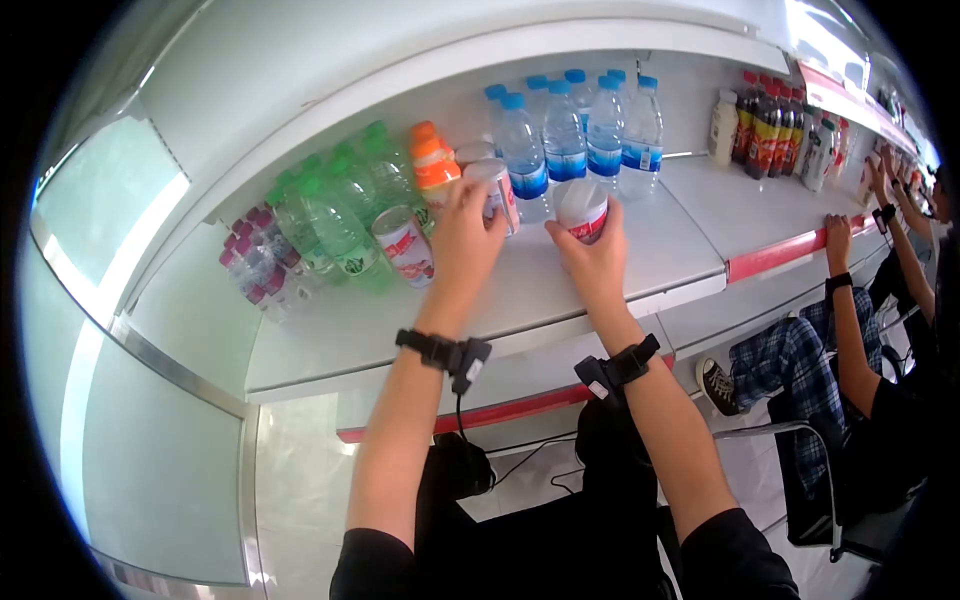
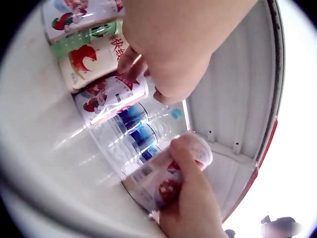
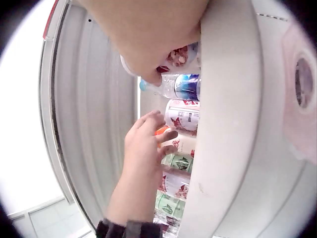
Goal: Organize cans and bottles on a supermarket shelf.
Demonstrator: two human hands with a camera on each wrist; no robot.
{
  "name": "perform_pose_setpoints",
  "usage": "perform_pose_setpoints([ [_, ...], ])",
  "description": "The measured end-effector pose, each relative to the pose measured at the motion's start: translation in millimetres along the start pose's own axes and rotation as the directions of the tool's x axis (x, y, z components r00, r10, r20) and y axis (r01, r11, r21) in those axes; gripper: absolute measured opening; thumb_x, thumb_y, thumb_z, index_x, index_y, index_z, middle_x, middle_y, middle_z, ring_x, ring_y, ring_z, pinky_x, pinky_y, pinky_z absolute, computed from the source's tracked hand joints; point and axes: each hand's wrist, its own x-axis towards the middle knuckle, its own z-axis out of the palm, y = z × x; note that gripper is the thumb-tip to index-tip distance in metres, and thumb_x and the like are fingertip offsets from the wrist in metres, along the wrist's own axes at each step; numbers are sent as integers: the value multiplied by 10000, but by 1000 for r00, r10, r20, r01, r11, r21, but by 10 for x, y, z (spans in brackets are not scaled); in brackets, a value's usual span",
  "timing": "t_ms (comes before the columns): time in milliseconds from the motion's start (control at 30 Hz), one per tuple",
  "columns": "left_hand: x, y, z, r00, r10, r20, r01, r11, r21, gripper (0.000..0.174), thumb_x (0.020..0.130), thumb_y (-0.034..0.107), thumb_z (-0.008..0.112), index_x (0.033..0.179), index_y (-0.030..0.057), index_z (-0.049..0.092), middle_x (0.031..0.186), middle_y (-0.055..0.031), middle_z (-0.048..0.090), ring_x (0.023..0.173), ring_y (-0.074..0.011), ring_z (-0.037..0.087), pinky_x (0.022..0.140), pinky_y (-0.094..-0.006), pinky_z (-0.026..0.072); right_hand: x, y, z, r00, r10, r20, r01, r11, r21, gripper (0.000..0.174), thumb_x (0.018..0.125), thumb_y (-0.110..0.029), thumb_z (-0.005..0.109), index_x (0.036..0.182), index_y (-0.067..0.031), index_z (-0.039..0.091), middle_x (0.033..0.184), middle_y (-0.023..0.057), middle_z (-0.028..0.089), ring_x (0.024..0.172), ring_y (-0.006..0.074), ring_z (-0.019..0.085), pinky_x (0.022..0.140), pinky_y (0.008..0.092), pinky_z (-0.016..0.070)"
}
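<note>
Upper centre of the head view, at the front of the white shelf (image 1: 665, 240), both hands are on cans. Left hand (image 1: 468, 238): fingers curled round the first can (image 1: 497, 190), which is upright, just in front of the water bottles (image 1: 590, 130). Right hand (image 1: 597, 262): fingers wrapped round the second can (image 1: 583, 208), which is right of the first, close beside it but apart.

Progress, as judged: neither held can is let go. Both appear to be at shelf level, but contact with the shelf cannot be confirmed. Two more cans sit on the shelf unheld. The third can (image 1: 405, 245) leans, left of the left hand. The fourth can (image 1: 473, 152) stands behind the first.

Count:
- Cans: four.
- Water bottles: eight blue caps visible.
- Orange bottle (image 1: 433, 160): one certain.
- Green bottles (image 1: 335, 205): at least five, packed too tightly for a firm figure.
- Small pink-capped bottles (image 1: 255, 255): far left, not countable.
</note>
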Motion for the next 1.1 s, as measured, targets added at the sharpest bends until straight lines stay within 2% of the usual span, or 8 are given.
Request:
perform_pose_setpoints([
  [133,222,-82,293,999,-13,53,2,981,195,443,859,267,706,1252,118,566,1240,-166,554,999,-368,666,797,-451,566,6,77,-46,998,-20,-66,16,998,-62,807,711,-162,865,1368,32,437,1245,234,564,1146,383,563,964,432,460],
  [200,255,-5,335,977,-87,193,-1,910,415,448,863,326,703,1238,126,561,1204,-199,564,993,-398,665,767,-475,571,-2,104,-19,995,-64,-80,56,993,-101,815,712,-162,864,1374,29,428,1257,236,552,1161,389,552,969,434,455],
  [333,247,34,374,984,-110,143,40,906,422,478,845,353,723,1231,127,556,1176,-202,565,955,-412,673,727,-483,572,-2,77,-26,996,-58,-67,52,995,-89,815,717,-151,855,1378,32,416,1255,239,545,1162,401,542,974,451,449],
  [533,46,141,26,998,64,23,-68,955,289,493,779,344,768,1172,134,558,1148,-154,572,869,-384,682,679,-472,569,-2,133,-1,989,-121,-80,113,989,-100,808,721,-122,830,1389,34,402,1271,244,535,1179,403,530,1001,454,435],
  [600,-64,256,-158,994,-82,73,66,978,196,465,746,310,785,1130,156,572,1128,-108,580,889,-355,678,679,-456,564,-9,130,-11,991,-110,-74,103,990,-95,803,723,-115,813,1392,36,397,1274,242,534,1182,401,529,1007,451,432],
  [867,-450,7,-940,993,-120,-18,121,982,144,394,721,278,808,1052,164,627,1074,-63,584,889,-319,666,698,-431,545,11,60,-34,998,58,6,-59,997,42,806,715,-131,779,1393,63,389,1281,250,524,1201,395,510,1039,447,406],
  [933,-544,-117,-1072,987,-159,-21,160,978,136,396,721,272,808,1059,163,633,1075,-62,584,890,-316,666,702,-429,544,13,116,-1,984,-151,-97,140,984,-108,775,711,-144,785,1356,71,414,1243,246,521,1186,392,494,1027,453,401],
  [1100,-733,-332,-1200,962,-251,-104,267,944,195,494,729,309,828,1153,134,643,1175,-106,550,873,-298,662,722,-426,543,-27,52,-33,992,-51,-115,21,968,-252,717,700,-195,827,1257,63,457,1186,228,510,1160,377,474,999,450,401],
])
